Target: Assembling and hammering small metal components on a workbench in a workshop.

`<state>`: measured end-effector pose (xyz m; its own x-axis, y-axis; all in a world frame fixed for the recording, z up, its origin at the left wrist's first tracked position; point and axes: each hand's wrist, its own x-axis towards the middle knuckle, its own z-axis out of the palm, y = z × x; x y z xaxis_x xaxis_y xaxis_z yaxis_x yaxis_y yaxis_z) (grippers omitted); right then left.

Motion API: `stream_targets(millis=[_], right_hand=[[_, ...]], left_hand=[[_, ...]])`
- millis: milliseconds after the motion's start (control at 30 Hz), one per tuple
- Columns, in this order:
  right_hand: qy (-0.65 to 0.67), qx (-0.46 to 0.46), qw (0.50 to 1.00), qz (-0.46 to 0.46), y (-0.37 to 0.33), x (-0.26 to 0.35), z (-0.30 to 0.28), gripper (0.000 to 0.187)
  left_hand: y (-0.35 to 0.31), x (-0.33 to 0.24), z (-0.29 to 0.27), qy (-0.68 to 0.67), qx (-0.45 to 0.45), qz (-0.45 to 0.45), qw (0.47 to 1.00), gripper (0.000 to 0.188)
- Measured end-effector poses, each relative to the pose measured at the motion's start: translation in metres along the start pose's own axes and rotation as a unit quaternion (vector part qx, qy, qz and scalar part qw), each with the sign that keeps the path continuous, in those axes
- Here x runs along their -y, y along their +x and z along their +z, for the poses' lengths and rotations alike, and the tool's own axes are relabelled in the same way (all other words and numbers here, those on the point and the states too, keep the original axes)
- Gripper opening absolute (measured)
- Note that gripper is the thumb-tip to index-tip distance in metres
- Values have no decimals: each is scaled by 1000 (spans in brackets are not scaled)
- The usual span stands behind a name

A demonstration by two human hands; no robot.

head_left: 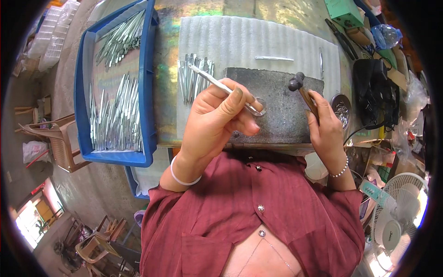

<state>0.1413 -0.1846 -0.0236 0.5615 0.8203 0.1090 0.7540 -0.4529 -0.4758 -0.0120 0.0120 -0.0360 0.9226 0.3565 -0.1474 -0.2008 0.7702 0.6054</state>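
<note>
My left hand [210, 113] is raised over the near left part of the dark grey slab [281, 111]. Its thumb and fingers pinch a slim silver metal spoon [210, 79], the handle pointing up and left and a shiny rounded end [261, 107] by the fingers. My right hand [326, 129] is wrapped around the wooden handle of a small hammer [308, 100]. The dark double-ended hammer head [296, 82] hangs above the slab's right side, apart from the spoon. Behind my left hand, several silver metal strips [187, 81] lie bundled on a white foam sheet [221, 37].
A blue tray [148, 92] at left holds two piles of silver strips [115, 115]. Single strips [274, 58] lie behind the slab. To the right are a round metal dish [340, 108], a black bag-like object [371, 83], a plastic bottle [386, 37] and a fan [397, 217].
</note>
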Motion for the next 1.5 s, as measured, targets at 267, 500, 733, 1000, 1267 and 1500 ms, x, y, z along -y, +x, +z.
stream_targets(millis=[267, 500, 733, 1000, 1267, 1500], right_hand=[[-52, 40, 998, -16, 8, -9, 4, 39], [6, -42, 996, 84, 71, -91, -7, 28], [-114, -50, 984, 131, 135, -164, 25, 32], [-59, -27, 992, 104, 113, -142, -34, 21], [295, 106, 949, -43, 39, 16, -59, 6], [346, 23, 934, -79, 25, 45, -10, 11]], left_hand=[[8, 2, -2, -12, -2, -24, 1000, 20], [6, -1, 9, 133, -31, -29, 990, 20], [-17, 2, 18, 283, -55, 24, 957, 17], [-23, -4, 22, 304, -66, 29, 950, 20], [-6, 14, 14, 394, 67, 104, 911, 26], [-17, 27, 23, 311, -6, 65, 948, 16]])
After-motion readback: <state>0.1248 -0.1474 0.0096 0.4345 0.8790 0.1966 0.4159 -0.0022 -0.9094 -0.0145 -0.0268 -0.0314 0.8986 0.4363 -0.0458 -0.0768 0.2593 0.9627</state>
